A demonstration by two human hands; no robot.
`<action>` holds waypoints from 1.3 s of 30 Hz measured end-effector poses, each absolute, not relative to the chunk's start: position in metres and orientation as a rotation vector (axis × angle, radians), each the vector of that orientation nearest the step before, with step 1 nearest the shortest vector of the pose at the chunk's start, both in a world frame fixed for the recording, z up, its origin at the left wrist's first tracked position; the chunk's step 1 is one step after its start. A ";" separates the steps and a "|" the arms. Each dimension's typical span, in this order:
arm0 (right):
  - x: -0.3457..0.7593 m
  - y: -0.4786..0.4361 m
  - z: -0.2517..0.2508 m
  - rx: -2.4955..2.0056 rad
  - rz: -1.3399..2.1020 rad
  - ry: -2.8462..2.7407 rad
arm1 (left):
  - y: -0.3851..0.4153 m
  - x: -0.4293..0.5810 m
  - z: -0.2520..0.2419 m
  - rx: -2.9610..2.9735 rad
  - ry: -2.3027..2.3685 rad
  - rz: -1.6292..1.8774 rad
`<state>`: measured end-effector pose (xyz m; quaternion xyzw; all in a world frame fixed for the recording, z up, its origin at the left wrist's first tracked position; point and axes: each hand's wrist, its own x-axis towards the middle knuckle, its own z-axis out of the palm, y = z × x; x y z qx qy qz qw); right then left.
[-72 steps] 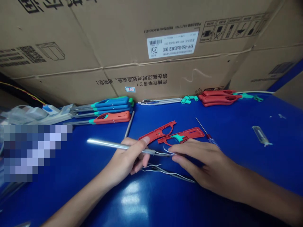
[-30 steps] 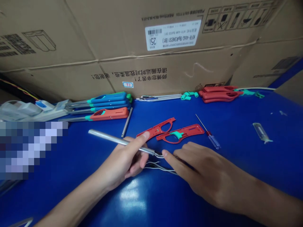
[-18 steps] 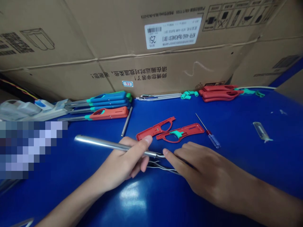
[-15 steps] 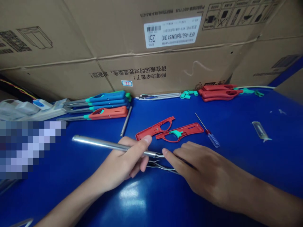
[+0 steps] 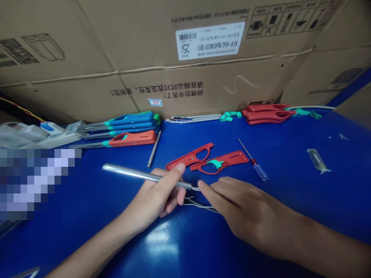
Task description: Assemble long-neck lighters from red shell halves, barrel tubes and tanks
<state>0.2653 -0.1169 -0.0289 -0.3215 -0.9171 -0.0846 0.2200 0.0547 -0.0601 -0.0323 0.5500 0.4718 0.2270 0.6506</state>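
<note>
My left hand [image 5: 156, 197] grips a long silver metal tube [image 5: 130, 173] that points up and to the left above the blue table. Thin white and grey wires [image 5: 199, 204] come out of the tube's near end. My right hand [image 5: 246, 212] pinches those wires right at the tube's mouth. Just beyond my fingers lie two red plastic handle halves [image 5: 208, 160], the right one with a green trigger piece in it.
A small screwdriver [image 5: 255, 164] lies right of the red halves, a loose metal rod [image 5: 153, 153] to their left. Finished blue and red lighters [image 5: 130, 129], tubes with wires [image 5: 197, 117], green parts and red shells [image 5: 269, 114] line the cardboard boxes [image 5: 174, 58]. A clear piece [image 5: 317, 160] lies far right.
The tube's far end has swung a little to the right and down. My right fingers have stayed pinched at the wires by the tube's mouth.
</note>
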 end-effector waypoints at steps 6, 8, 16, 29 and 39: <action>0.267 -0.115 -0.032 -0.918 -0.144 -2.509 | -0.060 0.053 -0.031 1.257 1.050 0.541; 0.267 -0.115 -0.032 -0.929 -0.099 -2.507 | -0.060 0.053 -0.030 1.257 1.041 0.539; 0.266 -0.115 -0.027 -0.867 -0.162 -2.526 | -0.061 0.053 -0.029 1.232 1.018 0.507; 0.261 -0.114 -0.030 -0.965 0.105 -2.348 | -0.061 0.053 -0.030 1.249 0.998 0.503; 0.257 -0.115 -0.020 -1.308 0.964 -1.924 | -0.063 0.051 -0.024 1.369 0.953 0.527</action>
